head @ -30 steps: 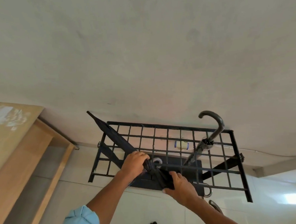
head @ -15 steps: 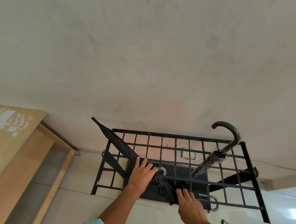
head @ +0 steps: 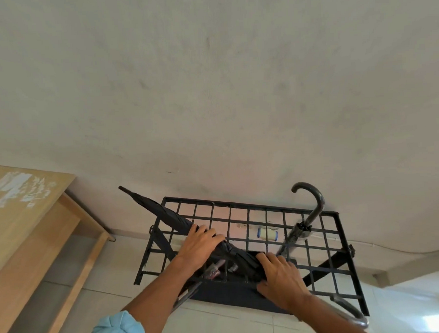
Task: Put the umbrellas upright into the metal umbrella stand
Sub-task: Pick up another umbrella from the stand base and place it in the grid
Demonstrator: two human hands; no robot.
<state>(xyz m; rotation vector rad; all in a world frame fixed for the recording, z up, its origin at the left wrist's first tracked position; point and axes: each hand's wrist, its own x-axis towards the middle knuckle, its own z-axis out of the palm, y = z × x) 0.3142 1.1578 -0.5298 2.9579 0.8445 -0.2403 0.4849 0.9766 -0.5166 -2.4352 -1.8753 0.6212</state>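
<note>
1. Holding the black umbrella (head: 165, 213) with both hands: your left hand (head: 199, 243) curls over the folded canopy mid-length, and your right hand (head: 280, 275) wraps the lower end. Can't tell whether the thumbs close underneath.
2. It lies slanted across the top grid of the metal umbrella stand (head: 240, 204), tip poking past the back-left corner. Not upright, not in a cell yet.
3. The two-hand grip looks meant for swinging it: one end pivots, the other steers into an opening.
4. The crook-handled umbrella (head: 317, 208) already stands in a right-side cell, leaning toward the wall, so your free cells are mid and left.
5. A second curved handle (head: 346, 307) shows at the near-right corner. Can't tell if it's inside or outside.
6. Likely snag risk: fabric catching on the bars, so keep the canopy bundled.
</note>
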